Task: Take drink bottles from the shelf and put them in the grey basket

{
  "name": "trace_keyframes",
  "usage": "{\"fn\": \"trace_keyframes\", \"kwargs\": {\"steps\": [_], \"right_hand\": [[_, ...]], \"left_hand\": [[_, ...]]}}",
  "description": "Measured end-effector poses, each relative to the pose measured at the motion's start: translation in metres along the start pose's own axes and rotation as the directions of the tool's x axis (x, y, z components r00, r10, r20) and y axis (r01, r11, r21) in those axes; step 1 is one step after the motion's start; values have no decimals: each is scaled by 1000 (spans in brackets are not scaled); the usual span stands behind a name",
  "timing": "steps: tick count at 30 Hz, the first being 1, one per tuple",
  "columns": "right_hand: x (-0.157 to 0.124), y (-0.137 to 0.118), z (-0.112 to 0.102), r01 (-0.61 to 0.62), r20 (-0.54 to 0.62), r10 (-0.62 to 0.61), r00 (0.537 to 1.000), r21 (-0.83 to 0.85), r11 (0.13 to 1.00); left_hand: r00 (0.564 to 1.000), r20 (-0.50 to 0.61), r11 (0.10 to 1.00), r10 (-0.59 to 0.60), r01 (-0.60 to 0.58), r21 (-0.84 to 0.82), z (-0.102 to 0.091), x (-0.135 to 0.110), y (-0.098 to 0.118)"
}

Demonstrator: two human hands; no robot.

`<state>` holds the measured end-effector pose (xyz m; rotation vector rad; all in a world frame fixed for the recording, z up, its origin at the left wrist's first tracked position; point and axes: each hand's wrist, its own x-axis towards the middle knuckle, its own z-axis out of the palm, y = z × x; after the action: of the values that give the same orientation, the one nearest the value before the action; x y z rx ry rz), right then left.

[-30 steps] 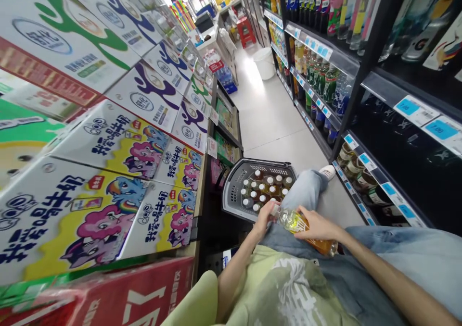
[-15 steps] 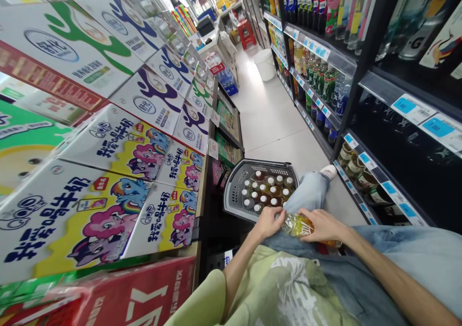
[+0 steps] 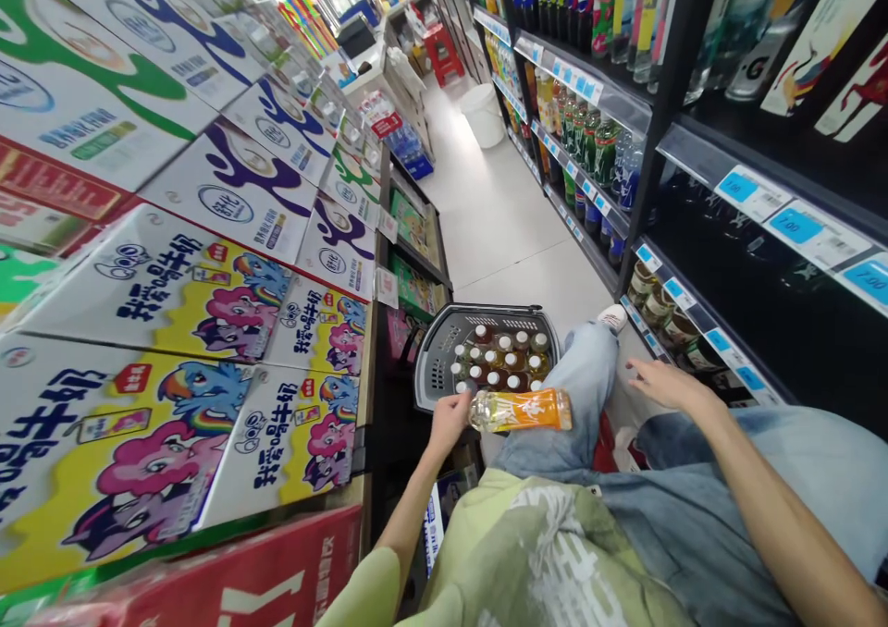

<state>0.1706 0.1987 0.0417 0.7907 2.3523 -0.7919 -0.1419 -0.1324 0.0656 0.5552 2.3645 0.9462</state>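
My left hand (image 3: pixel 450 421) is closed round the cap end of a drink bottle (image 3: pixel 524 411) with an orange and yellow label. The bottle lies sideways in the air above my bent knee, just in front of the near side of a grey basket (image 3: pixel 431 388). Inside the basket stand several capped bottles (image 3: pixel 513 361), their white caps facing up. To the right, my right hand (image 3: pixel 667 385) is off the bottle and holds nothing, its fingers apart beside my leg.
Stacked milk cartons (image 3: pixel 208 294) rise on the left, with a red box (image 3: pixel 277 571) nearest me. Black shelves (image 3: pixel 670 146) of drinks line the right side. Along the aisle floor (image 3: pixel 492 211) stand a white bucket (image 3: pixel 484 116) and a red stool (image 3: pixel 442 54).
My right hand has let go of the bottle and moved right, its fingers opening. My left hand has carried the bottle left and slightly up, toward the basket. The camera view has shifted a little.
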Motion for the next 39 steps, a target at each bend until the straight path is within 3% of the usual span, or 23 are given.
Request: {"fn": "trace_keyframes", "kwargs": {"steps": [2, 5, 7, 9, 12, 16, 20, 24, 31, 35, 39], "right_hand": [[4, 1, 6, 41, -5, -41, 999, 69, 997], [8, 2, 11, 80, -49, -74, 996, 148, 986], [10, 5, 13, 86, -59, -78, 995, 138, 987], [12, 9, 13, 60, -47, -56, 997, 89, 994], [12, 15, 13, 21, -27, -20, 999, 29, 999], [9, 14, 13, 19, -3, -19, 1000, 8, 1000], [6, 6, 8, 1, 16, -1, 1000, 7, 1000], [3, -1, 3, -23, 61, 23, 998, -3, 1000], [4, -7, 1, -42, 96, 44, 994, -20, 999], [4, -7, 2, -30, 90, 32, 995, -25, 999], [4, -5, 3, -29, 90, 34, 995, -57, 998]], "left_hand": [[997, -66, 997, 36, -31, 72, -20, -7, 11], [964, -131, 940, 232, -187, 286, -43, -17, 44], [906, -98, 809, 413, -315, 496, -53, -20, 68], [850, 9, 632, 527, -398, 665, -59, -15, 83], [835, 123, 428, 537, -395, 813, -65, 2, 81], [877, 131, 317, 463, -302, 899, -69, 25, 45], [903, 137, 321, 408, -282, 904, -61, 30, 6], [908, 125, 386, 399, -290, 876, -42, 27, -17], [884, 75, 488, 462, -324, 811, -16, 31, -17], [886, 56, 530, 460, -325, 784, -8, 37, -15], [895, 84, 567, 438, -347, 747, 7, 40, -26]]}}
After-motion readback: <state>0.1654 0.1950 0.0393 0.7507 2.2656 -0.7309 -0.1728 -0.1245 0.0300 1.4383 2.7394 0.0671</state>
